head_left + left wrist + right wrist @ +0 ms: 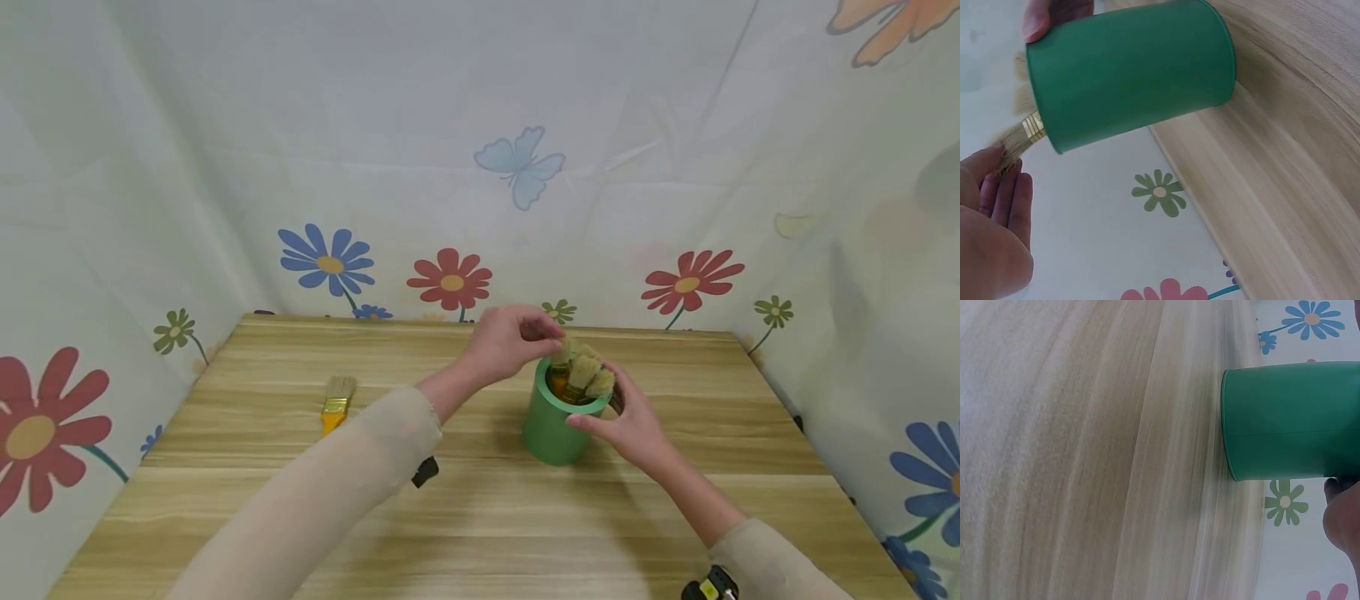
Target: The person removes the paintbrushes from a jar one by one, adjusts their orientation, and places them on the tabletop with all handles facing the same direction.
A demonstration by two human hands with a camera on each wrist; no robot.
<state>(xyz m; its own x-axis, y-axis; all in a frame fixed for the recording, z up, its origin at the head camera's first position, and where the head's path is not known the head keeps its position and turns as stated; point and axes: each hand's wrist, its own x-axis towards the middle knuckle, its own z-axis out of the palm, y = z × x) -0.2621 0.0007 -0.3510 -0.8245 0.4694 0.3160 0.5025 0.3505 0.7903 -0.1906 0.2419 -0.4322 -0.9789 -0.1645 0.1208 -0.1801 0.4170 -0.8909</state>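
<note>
- Head view: green cup [553, 429] w/ brushes [583, 372] stands mid surface [480, 517].
- Left hand [510, 342] pinches one brush's bristles at rim.
- Right hand [633, 425] grips cup's right side.
- Spare brush [337, 402] lies far left.

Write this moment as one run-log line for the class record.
left hand: pinches brush in cup | right hand: holds green cup at rim | spare brush: flat on table, left of cup

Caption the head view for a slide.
Left hand pinches a brush in the green cup; right hand steadies it.
</note>
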